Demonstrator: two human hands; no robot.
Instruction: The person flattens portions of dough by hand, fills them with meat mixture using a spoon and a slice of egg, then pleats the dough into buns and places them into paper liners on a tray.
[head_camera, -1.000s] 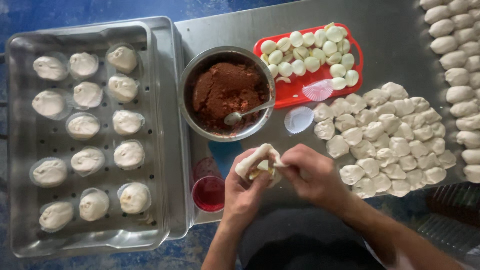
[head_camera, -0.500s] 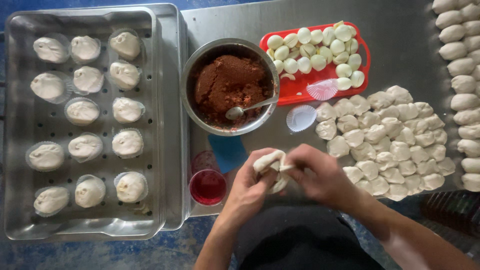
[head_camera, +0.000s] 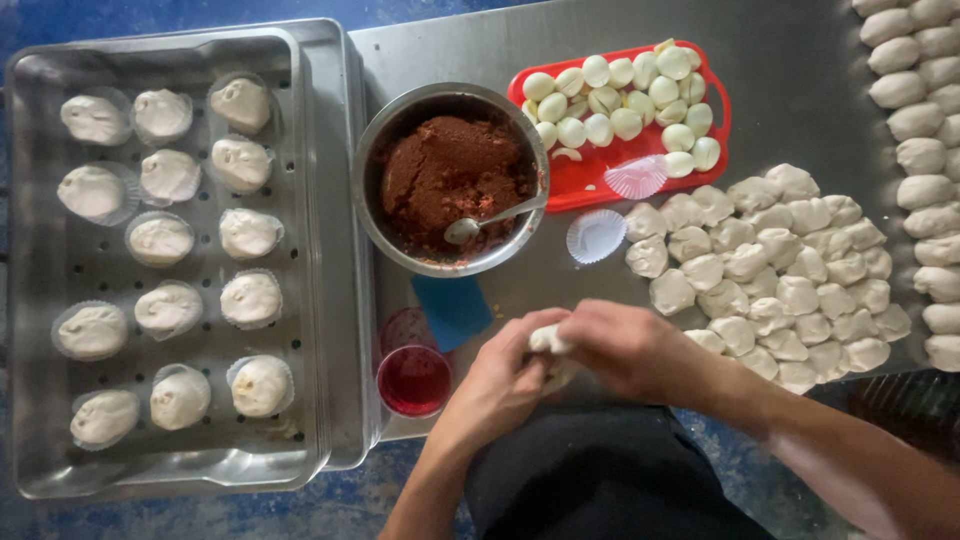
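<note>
Spanning the whole scene is a steel worktable (head_camera: 800, 110); at far left a perforated metal tray (head_camera: 320, 200) sits on it w/ filled buns in paper cups (head_camera: 160, 240), three columns, most slots taken. Next in size, right side: a heap of flattened dough rounds (head_camera: 780, 270), & along the right edge a column of plump dough pieces (head_camera: 920, 150). Center-far, a metal bowl (head_camera: 372, 215) of reddish-brown filling (head_camera: 440, 170) w/ a spoon (head_camera: 490, 220) resting in it, handle on the right rim. Just right of the bowl, a red plastic tray (head_camera: 600, 185) of pale peeled egg halves (head_camera: 620, 100); two empty paper cups (head_camera: 598, 235) lie near its near edge. Smaller still: a blue scraper (head_camera: 452, 310) & a small cup of red liquid (head_camera: 413, 380) near the bowl's near side. At near center both hands meet over the table edge: left hand (head_camera: 500, 385) cupped under a dough piece (head_camera: 548, 340), right hand (head_camera: 625, 345) w/ fingers pinched down on its top, so both are clenched around it; dough mostly hidden btwn them. Risks, as I judge: seam pinched unevenly could split & leak filling; the hands work right at the table edge, so a slip could drop the piece onto the lap; an elbow swing left could tip the red liquid cup, which sits just beside the left wrist.
</note>
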